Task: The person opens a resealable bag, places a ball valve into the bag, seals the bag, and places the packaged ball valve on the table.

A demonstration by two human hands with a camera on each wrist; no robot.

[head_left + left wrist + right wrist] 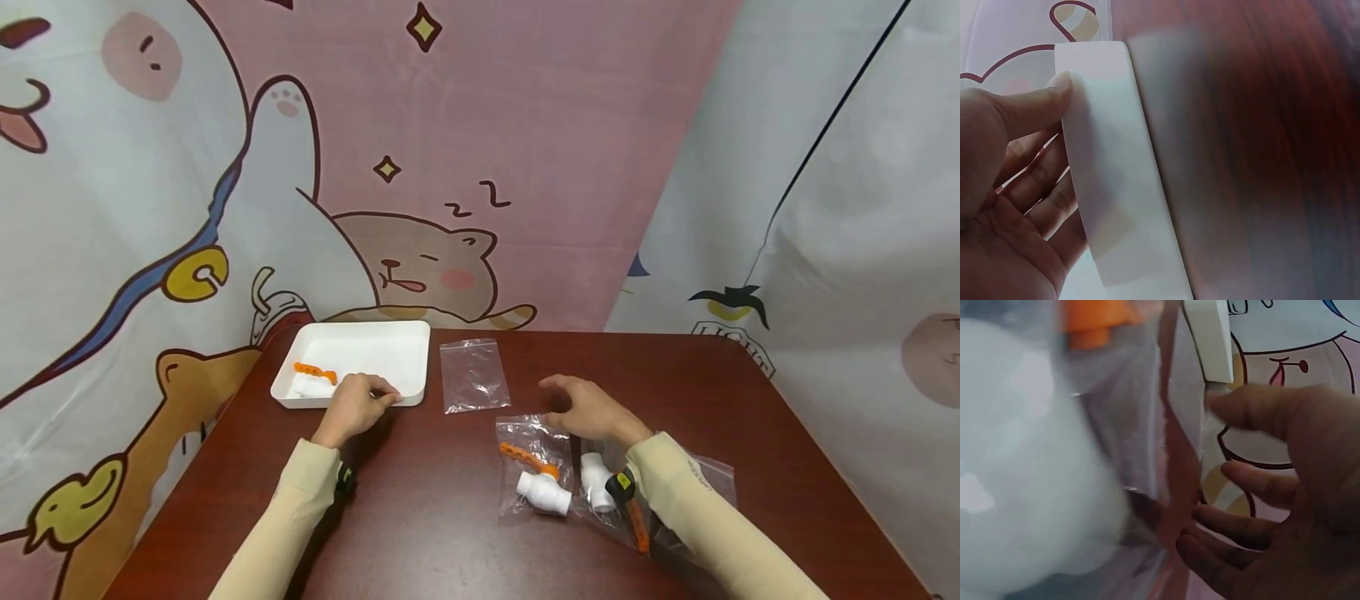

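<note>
At the near right edge of the white tray, my left hand pinches the rim; in the left wrist view the thumb lies along the tray wall with the fingers behind it. Inside that tray is a white ball valve with an orange handle, partly hidden by the hand. My right hand hovers with loosely bent fingers, holding nothing, over clear zip bags. One bag contains a white valve with an orange handle. Beside it another bagged valve lies partly under the right forearm.
A flat clear zip bag with nothing visible inside lies right of the tray. More clear plastic shows beyond the right forearm. The brown table backs onto a cartoon-printed cloth.
</note>
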